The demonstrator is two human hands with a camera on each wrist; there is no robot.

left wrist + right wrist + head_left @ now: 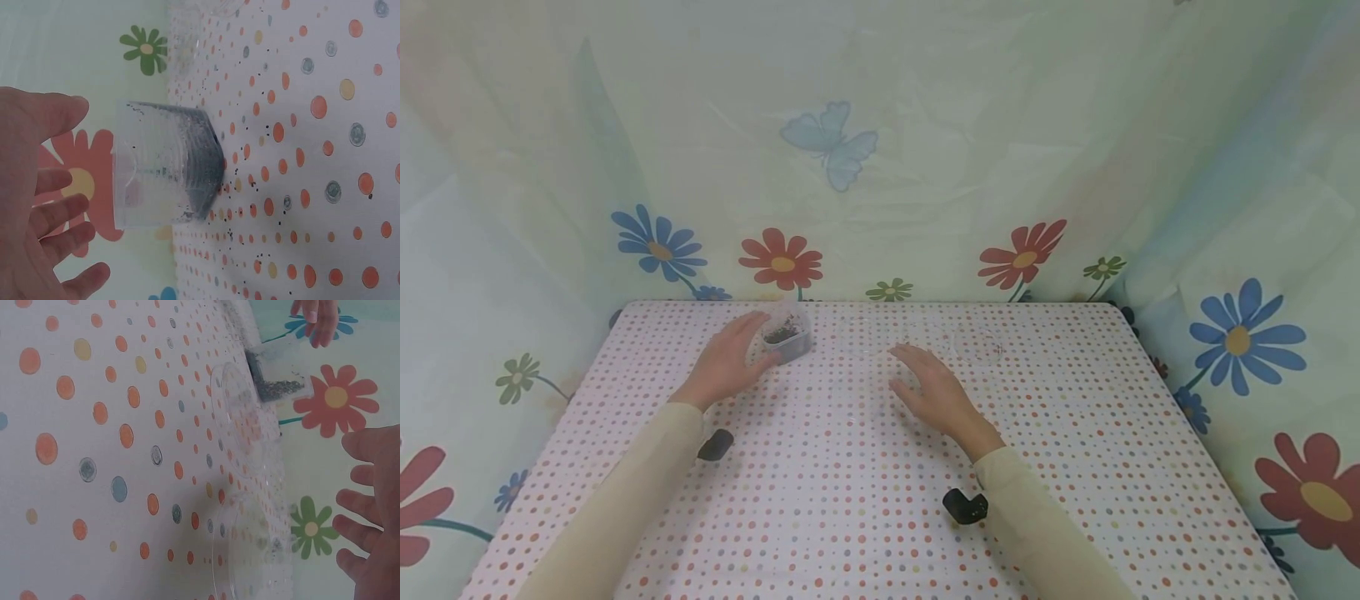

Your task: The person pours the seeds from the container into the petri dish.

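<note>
Fingers spread, the left hand [724, 360] hangs by the tub [165, 169] near the table's [850, 517] far edge, the right hand [934, 396], fingers also apart, near clear dishes [232, 422]; reach or release seems underway, and gripping calls for closing on the tub's walls

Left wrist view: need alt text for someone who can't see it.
A clear plastic tub holding dark grains stands on a dotted tablecloth, the picture turned sideways. The left hand is near the tub, a gap between them. Dark specks are scattered nearby; a flowered backdrop is behind.
</note>
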